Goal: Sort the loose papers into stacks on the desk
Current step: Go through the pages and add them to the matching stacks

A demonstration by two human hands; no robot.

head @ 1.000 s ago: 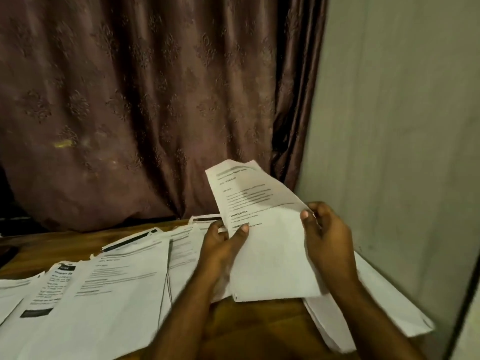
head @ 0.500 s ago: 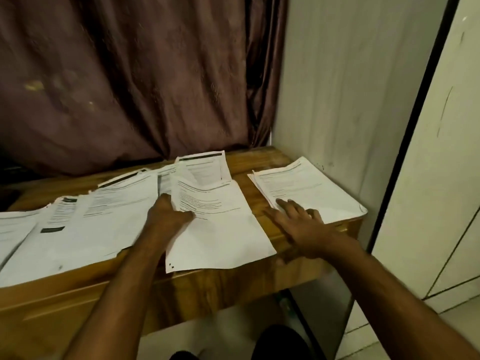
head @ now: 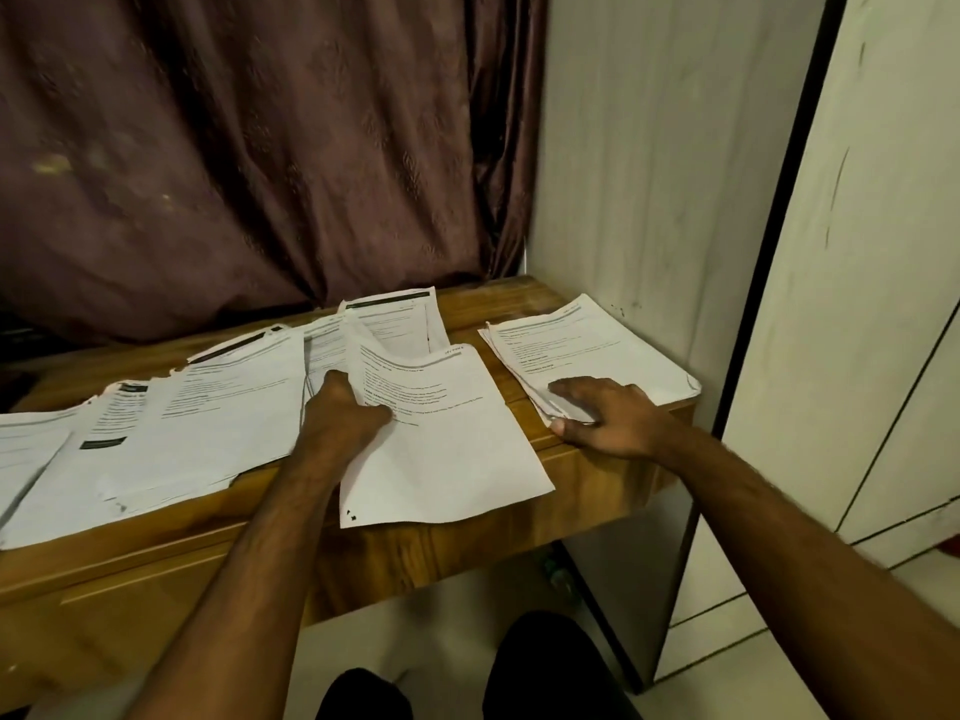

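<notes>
One stack [head: 587, 350] sits far right under the flat right hand [head: 605, 413]; the left hand [head: 343, 407] grips a sheet [head: 441, 439]; many papers [head: 197, 423] remain loose.

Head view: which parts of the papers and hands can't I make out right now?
- Printed text on the middle sheet: too small and blurred to read.
- Spread papers at left: cut off by the frame edge; overlaps hide the count.
- Left hand: fingers tucked behind the sheet, so the grip is unclear.
- Right stack: near corner covered by the right hand; sheet count unreadable.
</notes>
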